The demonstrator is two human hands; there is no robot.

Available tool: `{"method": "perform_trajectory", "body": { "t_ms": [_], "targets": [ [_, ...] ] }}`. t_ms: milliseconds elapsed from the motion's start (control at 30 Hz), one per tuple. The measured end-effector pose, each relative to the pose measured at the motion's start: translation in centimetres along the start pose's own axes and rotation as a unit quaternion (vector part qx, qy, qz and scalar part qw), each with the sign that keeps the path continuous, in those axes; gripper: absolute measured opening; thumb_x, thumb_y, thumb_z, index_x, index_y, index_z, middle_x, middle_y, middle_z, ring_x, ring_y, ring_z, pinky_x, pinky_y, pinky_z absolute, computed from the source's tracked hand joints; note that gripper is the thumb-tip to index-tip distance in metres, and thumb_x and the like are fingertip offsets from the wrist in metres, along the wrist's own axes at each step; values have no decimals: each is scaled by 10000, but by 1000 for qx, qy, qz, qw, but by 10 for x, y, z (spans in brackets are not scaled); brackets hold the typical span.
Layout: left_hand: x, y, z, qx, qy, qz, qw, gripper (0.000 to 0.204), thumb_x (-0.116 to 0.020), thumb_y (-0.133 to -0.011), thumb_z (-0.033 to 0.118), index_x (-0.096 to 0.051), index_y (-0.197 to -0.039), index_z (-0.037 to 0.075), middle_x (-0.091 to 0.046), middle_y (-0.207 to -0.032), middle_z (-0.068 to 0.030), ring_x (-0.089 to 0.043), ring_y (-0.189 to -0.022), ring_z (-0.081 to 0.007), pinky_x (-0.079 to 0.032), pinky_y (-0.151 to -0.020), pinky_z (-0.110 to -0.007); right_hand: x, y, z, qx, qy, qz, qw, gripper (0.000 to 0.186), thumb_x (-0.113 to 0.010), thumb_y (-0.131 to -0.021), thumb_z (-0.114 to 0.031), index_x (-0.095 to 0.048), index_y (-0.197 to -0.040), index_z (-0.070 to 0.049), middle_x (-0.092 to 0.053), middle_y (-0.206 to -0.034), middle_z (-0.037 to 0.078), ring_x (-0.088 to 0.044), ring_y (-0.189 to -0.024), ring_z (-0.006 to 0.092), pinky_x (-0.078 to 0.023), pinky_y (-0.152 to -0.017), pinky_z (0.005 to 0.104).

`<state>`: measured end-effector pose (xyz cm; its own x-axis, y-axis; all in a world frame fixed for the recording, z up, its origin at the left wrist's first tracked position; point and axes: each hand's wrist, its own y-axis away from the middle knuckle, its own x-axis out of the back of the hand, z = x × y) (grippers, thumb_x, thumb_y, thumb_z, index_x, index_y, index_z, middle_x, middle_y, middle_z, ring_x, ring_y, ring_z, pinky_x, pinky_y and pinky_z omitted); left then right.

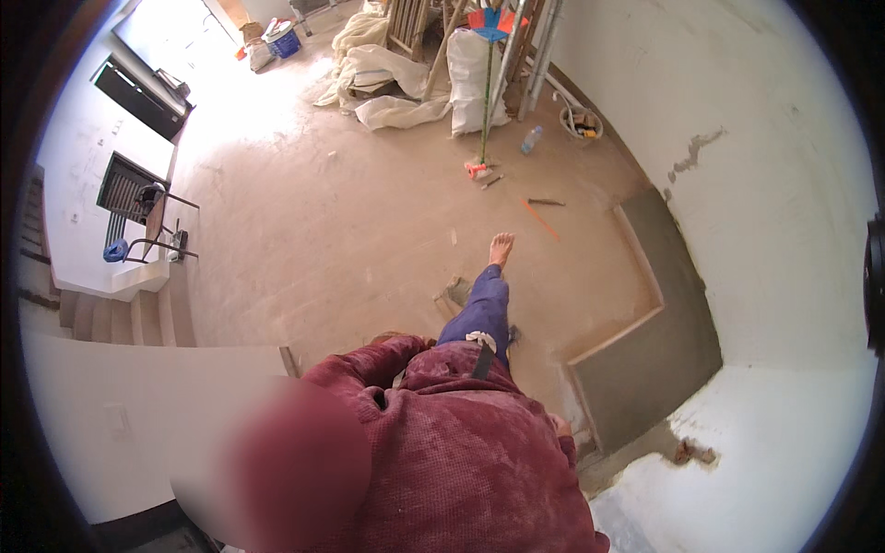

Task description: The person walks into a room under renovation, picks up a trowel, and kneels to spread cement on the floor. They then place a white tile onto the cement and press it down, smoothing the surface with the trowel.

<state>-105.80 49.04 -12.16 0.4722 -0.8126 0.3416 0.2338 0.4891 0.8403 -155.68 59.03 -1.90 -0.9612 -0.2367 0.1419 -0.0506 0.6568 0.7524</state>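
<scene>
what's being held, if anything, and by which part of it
Cannot tell: the right hand barely shows beside the sweater, and the left hand cannot be made out past its sleeve.

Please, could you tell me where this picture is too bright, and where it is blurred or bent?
Head view: glare whitens the floor at upper left; a smooth blur sits lower left, beside the maroon top; fisheye distortion curves the foot of the right wall.

Dusty brown floor [313,221] lay ahead of me; patchy off-white wall [774,175] on my right, steps [129,321] and chair [155,224] left. Glare [235,88] washed out the far left.
</scene>
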Motion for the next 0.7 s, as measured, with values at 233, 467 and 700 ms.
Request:
{"method": "perform_trajectory", "body": {
  "t_ms": [233,467,700],
  "targets": [
    [108,-101,-30,-30,61,-39,997,644,-741,-712,387,-558,-1270,123,-586,-1249,-116,-529,-1162,-259,-381,-1014,-408,65,-131,-151,-49,-18,101,993,365,-515,-907,-164,-492,-1220,23,-641,-986,155,-635,-713,222,-548,-600,352],
    [305,-88,34,23,282,31,959,838,-747,-737,308,-341,-1394,-15,-594,-1237,-143,-579,-1121,-278,-431,-987,-330,34,-304,-343,-67,66,16,995,334,-509,-896,-122,-510,-1208,-4,-646,-973,131,-647,-733,215,-548,-589,342],
    [409,-23,49,-62,539,217,812,788,-719,-798,206,-277,-1418,0,-562,-1255,-207,-546,-1161,-282,-431,-980,-389,-15,-436,-469,-114,269,-63,954,320,-507,-884,-91,-540,-1193,-15,-674,-932,132,-662,-677,224,-548,-560,350]
  ]
}}
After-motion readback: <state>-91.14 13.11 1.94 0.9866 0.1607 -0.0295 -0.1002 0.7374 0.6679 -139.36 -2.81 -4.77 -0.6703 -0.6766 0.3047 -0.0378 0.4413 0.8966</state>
